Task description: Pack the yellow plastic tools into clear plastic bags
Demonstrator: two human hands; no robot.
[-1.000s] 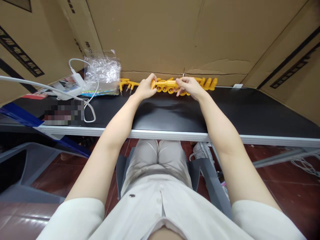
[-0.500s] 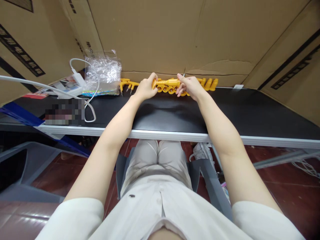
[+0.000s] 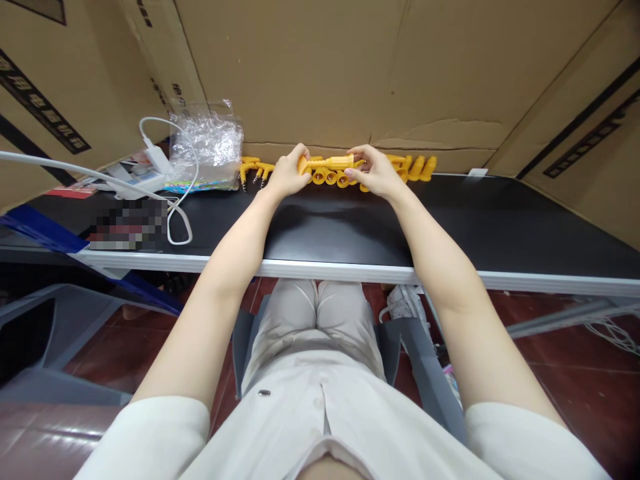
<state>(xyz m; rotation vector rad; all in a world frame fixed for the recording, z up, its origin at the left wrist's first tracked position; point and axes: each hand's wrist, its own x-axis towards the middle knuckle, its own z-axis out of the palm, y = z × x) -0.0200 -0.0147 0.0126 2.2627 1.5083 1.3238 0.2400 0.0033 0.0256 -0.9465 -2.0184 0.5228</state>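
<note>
Head view: yellow plastic piece [image 3: 330,163] lies between the hands, long axis crosswise, left end pinched in the left hand [image 3: 288,175], right end between thumb and fingers of the right hand [image 3: 373,173]; neither clearly nearer. Cardboard [image 3: 100,60] left of the left hand carries black print [image 3: 47,105] reading 用电脑机箱; lettering [image 3: 583,137] beyond the right hand illegible, no label discernible on the piece.

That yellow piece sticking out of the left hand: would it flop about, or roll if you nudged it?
The yellow piece is probably stiff: it runs straight out from the left hand with no visible sag. Its body looks rounded, so it might roll on the black tabletop, perhaps veering, since it is thicker toward its right end.
</note>
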